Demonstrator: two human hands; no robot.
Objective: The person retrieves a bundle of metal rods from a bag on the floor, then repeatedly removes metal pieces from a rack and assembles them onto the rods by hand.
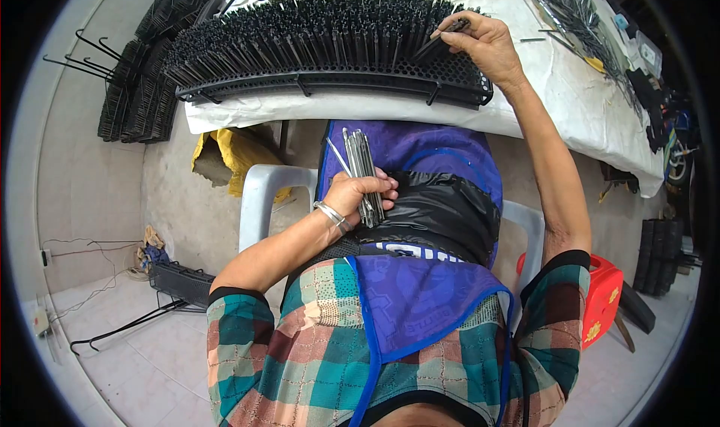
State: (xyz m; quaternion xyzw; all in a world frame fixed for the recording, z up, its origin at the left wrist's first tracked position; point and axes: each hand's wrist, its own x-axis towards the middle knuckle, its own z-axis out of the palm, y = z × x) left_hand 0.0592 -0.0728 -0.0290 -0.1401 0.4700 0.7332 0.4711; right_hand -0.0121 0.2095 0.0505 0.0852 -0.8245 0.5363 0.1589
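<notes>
A long black perforated rack (247, 84) on the white-covered table is densely packed with thin upright black rods (315, 41). My left hand (360, 193) is closed around a bundle of thin dark rods (361, 157) above my lap, with one rod slanting away from the rest. At the right end of the rack, my right hand (478, 44) is raised with fingers pinched on a few short dark rods (431, 50), which point down to the left. Their lower ends are close to the rack's perforated top; whether they touch it is unclear.
The white cloth (555, 112) covers the table. Wire-like strands (581, 22) lie at its right. Black racks (139, 89) hang at the left wall. A yellow sack (236, 157) is under the table, a red box (602, 299) beside the grey chair (259, 194). Another rack (180, 281) lies lower left.
</notes>
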